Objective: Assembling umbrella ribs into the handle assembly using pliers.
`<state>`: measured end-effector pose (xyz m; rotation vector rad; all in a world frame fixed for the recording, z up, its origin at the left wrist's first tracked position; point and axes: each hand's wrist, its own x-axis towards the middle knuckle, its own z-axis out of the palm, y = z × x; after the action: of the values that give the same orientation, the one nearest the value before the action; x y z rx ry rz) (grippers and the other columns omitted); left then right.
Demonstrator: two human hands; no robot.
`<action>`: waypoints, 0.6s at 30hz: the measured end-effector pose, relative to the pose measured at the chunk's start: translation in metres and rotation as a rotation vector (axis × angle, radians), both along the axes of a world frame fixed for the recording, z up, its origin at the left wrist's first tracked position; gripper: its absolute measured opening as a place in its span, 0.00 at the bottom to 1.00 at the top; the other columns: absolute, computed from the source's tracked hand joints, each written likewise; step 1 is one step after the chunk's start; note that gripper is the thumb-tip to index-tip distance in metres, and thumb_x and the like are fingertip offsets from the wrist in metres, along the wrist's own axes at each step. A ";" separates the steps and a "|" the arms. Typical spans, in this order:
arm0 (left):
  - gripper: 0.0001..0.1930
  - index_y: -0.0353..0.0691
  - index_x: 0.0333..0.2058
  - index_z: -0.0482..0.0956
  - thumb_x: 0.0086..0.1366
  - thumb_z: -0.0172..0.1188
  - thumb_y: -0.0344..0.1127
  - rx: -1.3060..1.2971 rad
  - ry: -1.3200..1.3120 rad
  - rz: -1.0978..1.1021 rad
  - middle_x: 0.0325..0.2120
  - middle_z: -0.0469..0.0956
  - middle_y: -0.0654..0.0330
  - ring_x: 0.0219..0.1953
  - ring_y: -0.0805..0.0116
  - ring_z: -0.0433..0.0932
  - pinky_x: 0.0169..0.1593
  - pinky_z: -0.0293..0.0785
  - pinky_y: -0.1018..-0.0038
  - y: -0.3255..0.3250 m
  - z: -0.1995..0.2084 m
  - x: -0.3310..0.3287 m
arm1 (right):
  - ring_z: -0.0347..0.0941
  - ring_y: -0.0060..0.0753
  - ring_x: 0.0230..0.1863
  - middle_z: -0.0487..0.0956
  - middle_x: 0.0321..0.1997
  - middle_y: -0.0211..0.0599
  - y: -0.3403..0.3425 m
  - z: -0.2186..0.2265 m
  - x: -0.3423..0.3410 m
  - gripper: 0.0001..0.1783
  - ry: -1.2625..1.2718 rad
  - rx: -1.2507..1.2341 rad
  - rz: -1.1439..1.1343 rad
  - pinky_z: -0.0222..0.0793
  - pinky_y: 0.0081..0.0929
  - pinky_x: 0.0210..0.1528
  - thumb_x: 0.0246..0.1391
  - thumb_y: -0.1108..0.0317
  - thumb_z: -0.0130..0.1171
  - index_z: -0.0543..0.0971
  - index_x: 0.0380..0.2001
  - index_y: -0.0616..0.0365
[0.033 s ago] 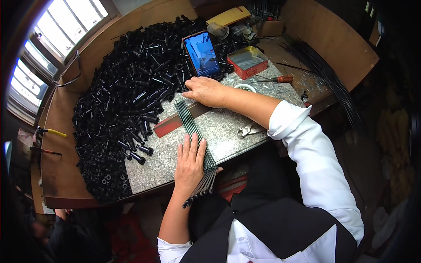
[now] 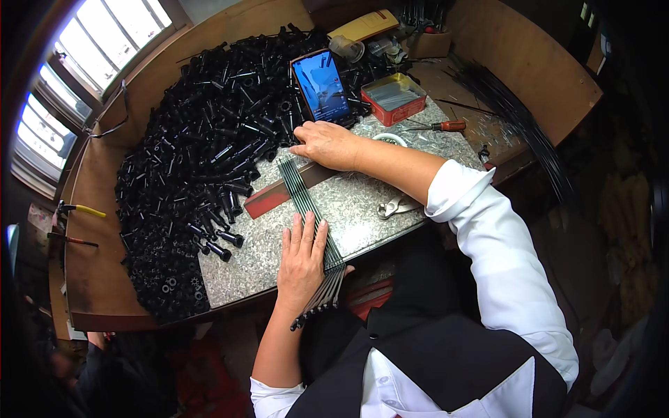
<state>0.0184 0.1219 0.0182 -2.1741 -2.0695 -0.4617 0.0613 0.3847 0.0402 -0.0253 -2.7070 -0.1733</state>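
Rods laid out at frame centre, beneath left hand

Its extended fingers lie on them, slightly spread. At upper centre, the right hand curls near their far ends, above a red-ended bar; whether its fingertips pinch anything cannot be told. A lit smartphone stands just beyond.

We note one head-worn fisheye view, looking down from nearby onto the surface at frame centre.

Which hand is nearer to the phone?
Right. The right hand is just in front of the phone; the left hand is farther toward the body, on the thin rods.
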 end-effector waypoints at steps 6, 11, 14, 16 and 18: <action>0.48 0.34 0.58 0.62 0.44 0.68 0.58 0.004 0.002 -0.001 0.62 0.56 0.43 0.66 0.43 0.51 0.64 0.49 0.50 0.000 0.000 0.000 | 0.69 0.37 0.42 0.70 0.35 0.36 0.000 0.001 0.000 0.17 -0.004 -0.002 -0.001 0.68 0.31 0.44 0.52 0.68 0.49 0.79 0.45 0.52; 0.48 0.33 0.58 0.62 0.44 0.68 0.58 0.006 0.007 0.001 0.62 0.56 0.43 0.65 0.43 0.51 0.64 0.49 0.50 -0.001 0.001 0.000 | 0.69 0.38 0.42 0.70 0.36 0.37 -0.002 0.000 0.000 0.18 -0.034 -0.066 -0.009 0.68 0.31 0.46 0.51 0.70 0.49 0.78 0.46 0.53; 0.48 0.33 0.58 0.62 0.45 0.68 0.58 0.005 0.000 0.000 0.62 0.56 0.43 0.65 0.43 0.51 0.64 0.49 0.50 0.000 0.001 0.000 | 0.69 0.38 0.42 0.70 0.36 0.37 0.001 -0.001 0.001 0.19 -0.030 -0.075 -0.012 0.68 0.31 0.46 0.51 0.70 0.49 0.78 0.46 0.52; 0.48 0.33 0.58 0.62 0.45 0.68 0.58 0.007 0.011 0.001 0.62 0.56 0.42 0.65 0.43 0.51 0.64 0.49 0.50 0.000 0.000 -0.001 | 0.69 0.37 0.42 0.70 0.36 0.37 0.003 0.000 0.001 0.19 -0.021 -0.085 0.004 0.68 0.30 0.47 0.51 0.70 0.49 0.78 0.47 0.51; 0.48 0.33 0.58 0.62 0.45 0.68 0.58 0.006 0.007 0.001 0.62 0.56 0.42 0.65 0.43 0.51 0.64 0.49 0.50 0.000 0.000 -0.001 | 0.69 0.37 0.42 0.70 0.36 0.36 0.004 0.000 0.001 0.19 -0.025 -0.087 0.005 0.68 0.30 0.47 0.51 0.70 0.49 0.78 0.47 0.51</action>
<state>0.0179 0.1215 0.0178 -2.1682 -2.0626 -0.4592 0.0625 0.3887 0.0399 -0.0425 -2.7372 -0.0546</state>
